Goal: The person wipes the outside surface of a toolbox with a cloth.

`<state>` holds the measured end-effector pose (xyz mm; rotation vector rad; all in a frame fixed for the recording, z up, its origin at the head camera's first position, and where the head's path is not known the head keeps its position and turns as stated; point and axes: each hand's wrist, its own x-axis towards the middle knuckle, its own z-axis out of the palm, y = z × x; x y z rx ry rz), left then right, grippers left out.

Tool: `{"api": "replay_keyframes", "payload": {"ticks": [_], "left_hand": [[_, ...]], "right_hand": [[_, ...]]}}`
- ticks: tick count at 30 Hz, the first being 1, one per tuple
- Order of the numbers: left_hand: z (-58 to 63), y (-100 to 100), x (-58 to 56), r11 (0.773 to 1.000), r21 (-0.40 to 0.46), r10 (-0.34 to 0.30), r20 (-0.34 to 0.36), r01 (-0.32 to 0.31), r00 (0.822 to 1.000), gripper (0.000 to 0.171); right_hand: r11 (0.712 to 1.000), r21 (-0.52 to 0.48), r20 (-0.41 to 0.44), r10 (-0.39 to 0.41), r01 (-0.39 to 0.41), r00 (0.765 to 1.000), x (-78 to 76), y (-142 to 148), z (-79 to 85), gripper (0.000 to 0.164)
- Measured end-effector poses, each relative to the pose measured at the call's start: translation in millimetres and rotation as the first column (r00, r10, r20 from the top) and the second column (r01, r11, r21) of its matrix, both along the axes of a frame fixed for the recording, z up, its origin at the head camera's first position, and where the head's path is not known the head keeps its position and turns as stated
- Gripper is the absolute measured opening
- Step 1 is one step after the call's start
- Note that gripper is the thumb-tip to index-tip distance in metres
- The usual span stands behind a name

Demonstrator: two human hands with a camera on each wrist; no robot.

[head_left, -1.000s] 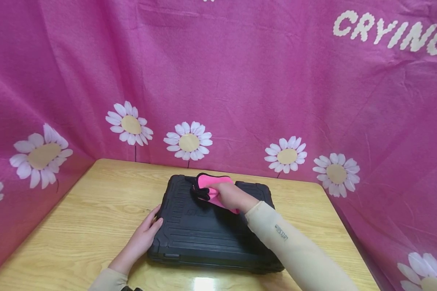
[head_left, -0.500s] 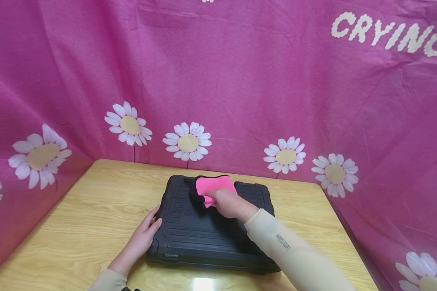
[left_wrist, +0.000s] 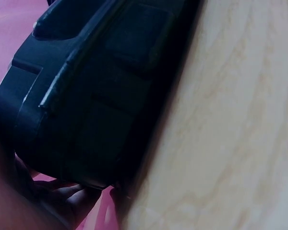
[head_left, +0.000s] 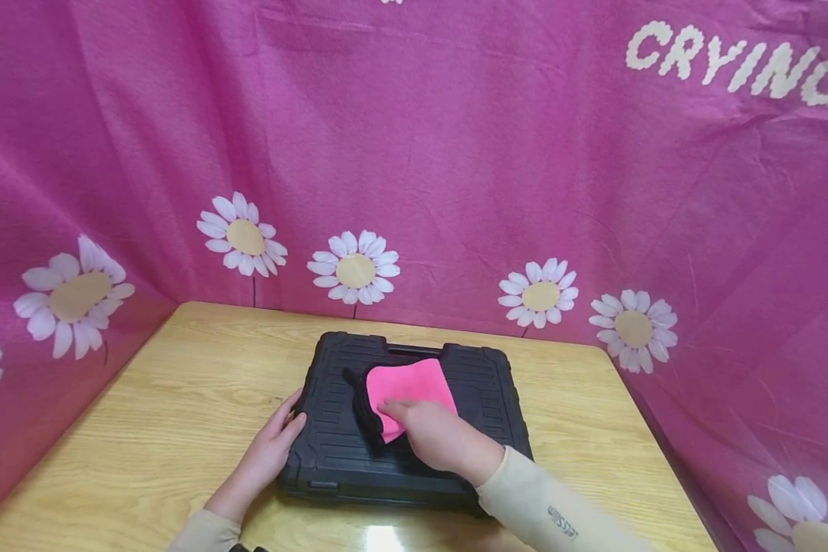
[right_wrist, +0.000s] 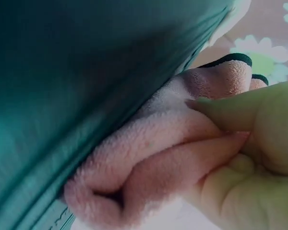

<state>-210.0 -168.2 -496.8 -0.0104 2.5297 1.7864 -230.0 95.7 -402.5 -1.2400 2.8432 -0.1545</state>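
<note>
Black case point(head_left: 486, 399) lies flat on the desk point(head_left: 200, 399), its long axis running left to right before the person. Left hand point(head_left: 271, 443), fingers relaxed, rests against the left end. Right hand point(head_left: 440, 438) pinches a bunched pink cloth point(head_left: 414, 386) over its top, nearer the centre.

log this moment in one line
left hand: holds black case at side | right hand: grips pink cloth atop case | case: on table
</note>
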Motion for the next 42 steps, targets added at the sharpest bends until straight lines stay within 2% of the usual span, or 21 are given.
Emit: {"api": "replay_keyframes", "payload": {"ticks": [7,12,18,21,24,28,31,35,38,42], "left_hand": [[-0.6,-0.6,-0.8,1.000,-0.015,-0.002,0.003,0.002,1.000,0.055],[-0.7,-0.9,0.0,1.000,-0.006,0.001,0.006,-0.001,1.000,0.055],[-0.1,-1.8,1.9,1.000,-0.003,0.010,0.014,-0.010,1.000,0.055],[-0.5,-2.1,1.8,1.000,0.005,0.009,0.009,-0.009,1.000,0.055],[-0.8,-2.0,1.3,1.000,0.016,0.003,0.004,-0.003,1.000,0.055],[-1.2,-2.0,0.1,1.000,0.024,-0.004,-0.002,0.004,1.000,0.055],[-1.2,-2.1,-1.1,1.000,0.026,-0.007,-0.004,0.007,1.000,0.055],[0.2,-1.7,-1.9,1.000,0.025,-0.012,-0.002,0.012,1.000,0.055],[1.5,-1.3,-1.6,1.000,0.018,-0.011,-0.001,0.011,1.000,0.055],[1.8,-1.3,-0.2,1.000,0.005,-0.012,0.007,0.012,1.000,0.055]], "right_hand": [[1.000,-0.006,-0.044,0.021,-0.022,0.999,31.2,6.4,-2.2,0.053],[0.999,-0.027,-0.050,0.034,-0.035,0.998,46.6,11.1,-2.9,0.057],[0.998,-0.003,-0.064,0.058,-0.059,0.996,61.9,14.4,-2.4,0.060],[0.999,-0.003,0.002,0.039,-0.039,0.999,68.4,16.3,0.2,0.059],[1.000,-0.017,0.143,0.015,-0.012,0.990,72.6,19.2,4.4,0.058],[1.000,-0.027,0.289,-0.002,0.010,0.957,74.4,23.2,9.0,0.057],[0.999,-0.027,0.288,-0.009,0.018,0.958,74.9,25.7,11.2,0.054],[0.999,-0.031,0.175,0.010,-0.005,0.985,71.9,27.7,10.9,0.051],[0.999,-0.046,0.104,0.033,-0.028,0.994,65.1,29.0,9.4,0.051],[0.997,-0.063,0.089,0.048,-0.043,0.995,51.5,32.6,6.8,0.053]]}}
